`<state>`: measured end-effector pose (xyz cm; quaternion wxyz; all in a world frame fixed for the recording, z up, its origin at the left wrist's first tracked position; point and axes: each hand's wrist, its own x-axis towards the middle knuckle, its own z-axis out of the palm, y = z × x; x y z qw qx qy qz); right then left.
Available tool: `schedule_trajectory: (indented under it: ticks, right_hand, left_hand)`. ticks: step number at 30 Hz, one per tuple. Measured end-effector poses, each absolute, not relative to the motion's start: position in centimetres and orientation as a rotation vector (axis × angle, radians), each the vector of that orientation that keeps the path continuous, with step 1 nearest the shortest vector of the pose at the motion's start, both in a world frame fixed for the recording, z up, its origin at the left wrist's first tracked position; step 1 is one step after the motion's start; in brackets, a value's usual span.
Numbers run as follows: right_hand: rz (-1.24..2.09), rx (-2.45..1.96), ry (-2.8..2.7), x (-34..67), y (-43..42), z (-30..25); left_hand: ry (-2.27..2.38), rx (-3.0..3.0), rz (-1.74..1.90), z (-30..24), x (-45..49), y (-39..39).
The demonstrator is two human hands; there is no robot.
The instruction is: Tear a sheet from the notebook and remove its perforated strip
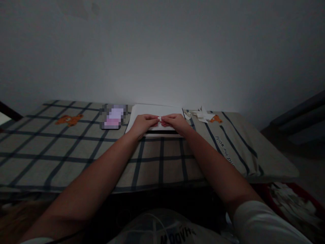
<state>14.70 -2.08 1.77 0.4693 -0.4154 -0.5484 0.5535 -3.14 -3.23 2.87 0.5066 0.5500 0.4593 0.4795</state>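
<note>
My left hand (145, 124) and my right hand (176, 122) meet over a stack of white paper sheets (158, 109). Thumbs and fingers of both hands are pinched on a small piece of white paper (159, 119), mostly hidden by the fingertips. Its exact shape is too small to make out. A dark strip (165, 132) shows along the near edge of the stack, below the hands. Just right of the stack lie folded white paper pieces (203, 116), one with points sticking up.
A checked cloth (162, 162) with bear prints covers the table, which stands against a grey wall (162, 51). Left of the stack lies a phone (114, 118) with a blurred screen. At lower right, a red bin (269, 198) holds crumpled pale scraps.
</note>
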Motion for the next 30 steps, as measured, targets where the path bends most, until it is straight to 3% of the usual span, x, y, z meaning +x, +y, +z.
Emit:
schedule_trajectory:
  ticks: [30]
  right_hand:
    - [0.948,-1.111,-1.57,13.99,-2.65,2.07]
  left_hand:
    - [1.272,1.727,1.17,2.91,-3.11,-3.44]
